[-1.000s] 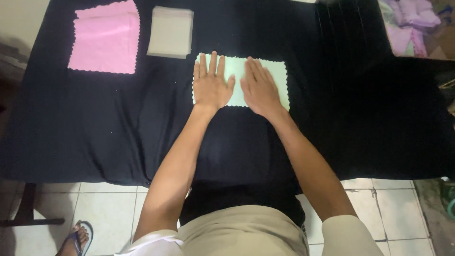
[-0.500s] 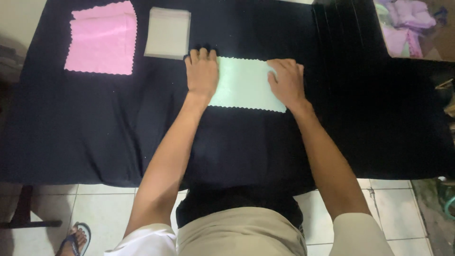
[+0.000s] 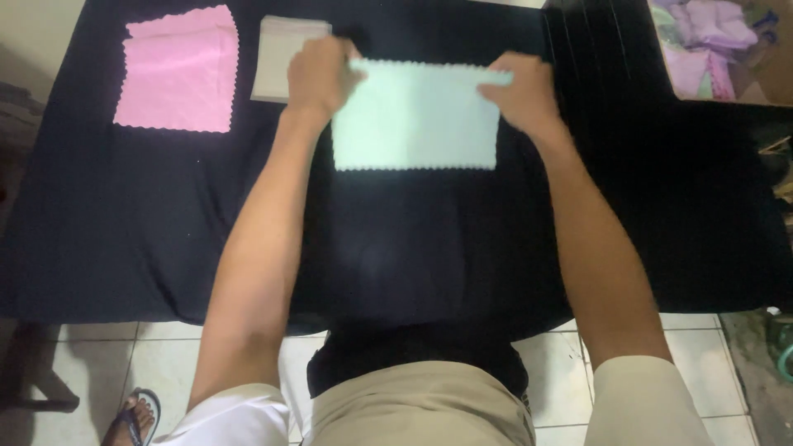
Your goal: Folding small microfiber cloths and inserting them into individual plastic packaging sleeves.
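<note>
A pale green cloth (image 3: 415, 116) with scalloped edges lies on the black-covered table (image 3: 149, 215) in front of me. My left hand (image 3: 318, 76) grips its top left corner. The top right corner is pinched in my right hand (image 3: 520, 91). The cloth's far edge looks raised off the table, and the picture is blurred there. Both my forearms reach across the table toward it.
A pink scalloped cloth (image 3: 178, 70) lies flat at the far left. A beige folded cloth (image 3: 277, 58) sits just left of my left hand. A heap of pink and purple fabric (image 3: 702, 41) is at the far right. White floor tiles (image 3: 157, 363) lie below the table's near edge.
My hands went from lying flat on the green cloth to its two far corners, which they now grip. The cloth has been smoothed out wider and its far edge lifted.
</note>
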